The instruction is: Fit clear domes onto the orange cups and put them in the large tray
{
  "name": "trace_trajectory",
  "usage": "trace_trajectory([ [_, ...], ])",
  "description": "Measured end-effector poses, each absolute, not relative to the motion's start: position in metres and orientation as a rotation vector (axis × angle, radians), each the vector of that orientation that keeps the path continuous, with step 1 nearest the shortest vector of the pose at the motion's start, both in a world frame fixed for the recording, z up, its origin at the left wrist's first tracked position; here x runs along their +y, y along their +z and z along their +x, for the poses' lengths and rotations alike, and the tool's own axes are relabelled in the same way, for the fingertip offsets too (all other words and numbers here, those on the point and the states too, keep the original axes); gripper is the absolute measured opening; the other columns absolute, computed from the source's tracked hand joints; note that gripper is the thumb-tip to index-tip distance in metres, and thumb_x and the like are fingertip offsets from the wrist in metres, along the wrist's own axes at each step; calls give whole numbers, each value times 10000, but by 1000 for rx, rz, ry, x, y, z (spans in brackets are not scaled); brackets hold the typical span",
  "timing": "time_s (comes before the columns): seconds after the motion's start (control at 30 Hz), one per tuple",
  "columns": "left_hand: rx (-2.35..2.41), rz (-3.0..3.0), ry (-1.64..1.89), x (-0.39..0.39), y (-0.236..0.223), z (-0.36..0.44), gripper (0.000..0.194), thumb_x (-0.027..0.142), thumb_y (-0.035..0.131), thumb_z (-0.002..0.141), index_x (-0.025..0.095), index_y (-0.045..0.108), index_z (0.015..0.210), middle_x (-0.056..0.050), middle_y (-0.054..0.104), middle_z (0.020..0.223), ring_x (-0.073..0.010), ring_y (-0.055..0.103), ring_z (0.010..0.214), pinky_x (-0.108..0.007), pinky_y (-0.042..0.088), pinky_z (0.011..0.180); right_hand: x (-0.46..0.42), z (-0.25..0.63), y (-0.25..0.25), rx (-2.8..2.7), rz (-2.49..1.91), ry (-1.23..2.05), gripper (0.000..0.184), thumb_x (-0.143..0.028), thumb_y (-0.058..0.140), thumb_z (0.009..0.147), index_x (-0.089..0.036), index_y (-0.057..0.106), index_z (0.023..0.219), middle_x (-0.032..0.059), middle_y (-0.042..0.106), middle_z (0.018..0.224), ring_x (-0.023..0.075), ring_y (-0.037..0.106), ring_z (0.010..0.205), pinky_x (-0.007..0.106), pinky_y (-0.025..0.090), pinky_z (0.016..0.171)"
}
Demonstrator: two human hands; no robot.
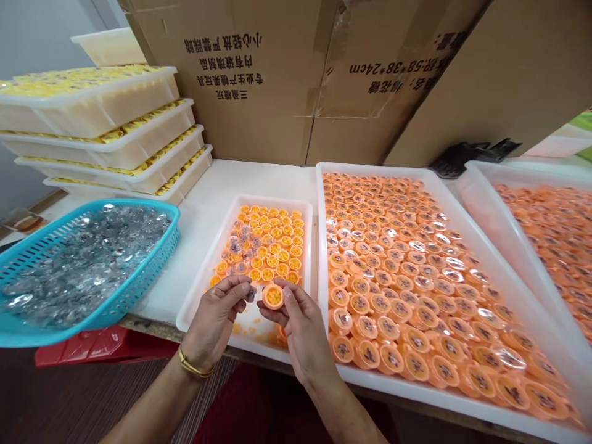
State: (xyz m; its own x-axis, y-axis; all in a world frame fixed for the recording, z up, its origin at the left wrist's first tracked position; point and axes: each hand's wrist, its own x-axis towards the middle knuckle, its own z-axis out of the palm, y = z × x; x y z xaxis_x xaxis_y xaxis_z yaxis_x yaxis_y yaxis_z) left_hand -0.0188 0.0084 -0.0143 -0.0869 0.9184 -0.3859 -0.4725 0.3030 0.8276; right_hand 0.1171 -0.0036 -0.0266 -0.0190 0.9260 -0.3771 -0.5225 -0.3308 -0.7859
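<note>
above a tray [252,312] of filled cups [267,275], left fingers [234,294] pinch a lid [251,294], right fingers [291,301] an orange cup [272,296].

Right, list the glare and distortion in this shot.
Head view: glare streaks whiten some clear covers in the large tray; small glints dot the clear pieces in the blue basket; wide-angle distortion stretches orange cups towards the lower right corner.

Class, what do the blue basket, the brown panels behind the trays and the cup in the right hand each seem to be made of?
Blue basket: probably moulded plastic, slightly glossy, with regular slots.
Brown panels: matte cardboard, judging by the printing, folded seams and shiny tape.
Cup: smooth orange, likely plastic, given its neat round rim.
</note>
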Motion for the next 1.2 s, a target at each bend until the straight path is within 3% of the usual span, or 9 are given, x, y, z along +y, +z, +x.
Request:
trace_trajectory([
  [0.2,1240,558,1290,4,-16,-7,184,214,791,622,170,691,769,18,657,726,-85,586,668,-181,463,617,-3,117,-26,-490,-1048,1610,316,-420,643,788,-176,647,988,39,664,937,179,654,824,354,555,770],
  [0.4,1397,757,1143,-1,-17,-11,339,288,788,627,156,708,930,3,658,659,-79,538,545,-179,400,489,-1,118,-25,-438,-1020,1618,317,-415,664,767,-177,652,976,31,655,903,178,658,815,351,554,770],
  [0.6,1307,579,1072,-7,-4,-19,260,298,800,616,159,641,768,-2,659,664,-151,654,583,-222,505,511,0,118,-26,-416,-1065,1605,338,-440,673,746,-181,660,965,33,648,930,173,658,793,343,559,736],
  [0.8,1167,389,1208,-8,3,7,251,289,806,617,139,645,737,-19,676,744,-131,661,643,-190,515,537,1,113,-27,-394,-1070,1586,330,-400,689,737,-193,644,990,11,660,883,123,630,703,277,539,693],
  [0.9,1190,448,1288,-7,-7,18,222,293,787,646,139,641,711,-3,659,685,-95,619,599,-183,505,554,0,112,-28,-395,-1047,1585,318,-380,676,756,-198,628,1012,4,650,864,119,622,699,263,529,675],
  [1.03,1231,502,1302,-7,-19,19,221,314,769,667,143,636,708,35,578,555,-57,527,500,-150,419,460,-1,115,-30,-393,-1028,1578,300,-382,677,761,-197,627,991,0,623,887,121,619,726,287,529,732],
  [1.2,1203,463,1213,-7,-19,14,255,328,773,653,134,630,735,20,588,639,-74,557,517,-166,413,428,-1,118,-30,-363,-1046,1575,318,-399,702,732,-204,632,973,-20,606,835,99,599,686,278,525,741],
])
